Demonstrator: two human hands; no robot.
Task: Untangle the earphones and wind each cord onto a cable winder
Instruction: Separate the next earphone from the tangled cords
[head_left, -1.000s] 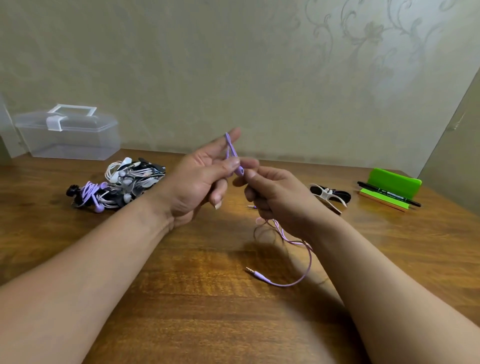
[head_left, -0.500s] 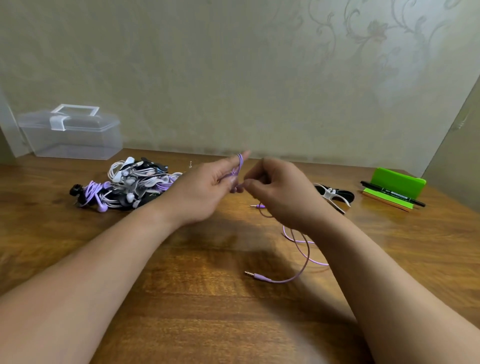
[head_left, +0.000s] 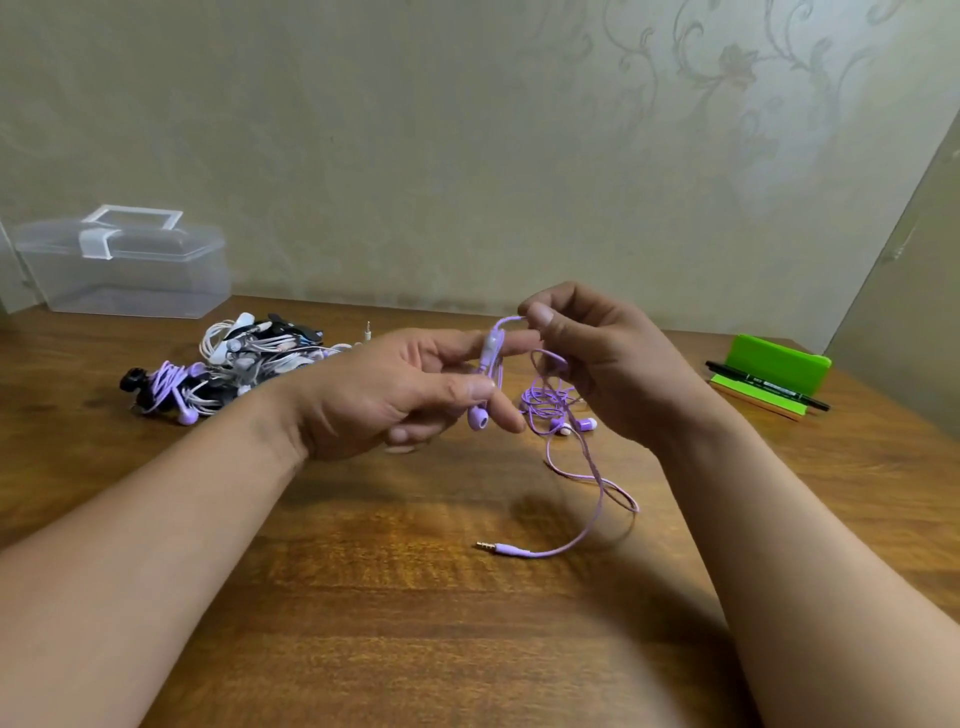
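Well out beyond your left hand (head_left: 384, 400), a heap of tangled white, black and purple earphones (head_left: 234, 364) lies on the brown wooden table (head_left: 395, 613). Your left hand pinches the thin purple earphone cord (head_left: 545, 554) between thumb and fingers, beside its small oblong purple inline remote (head_left: 489, 345). One purple earbud (head_left: 478, 417) hangs just under the thumb.

Your right hand (head_left: 613, 364), just beside the left, pinches the same cord at the top of its loop between thumb and forefinger. Under the right palm the rest bunches into a loose purple snarl (head_left: 550, 410) with a second earbud. Whether it is truly knotted is hard to tell from this angle. From there the cord trails toward you to the purple-sleeved jack plug (head_left: 501, 547), which lies on the table below both hands.

Treat this cord as feather-light, limp and thin. It likely slips through fingertips and kinks if you yank it. Take hold at the stiff parts, the remote, the buds or the plug. Tease the loops apart slack, and spare the fine joints at the buds.
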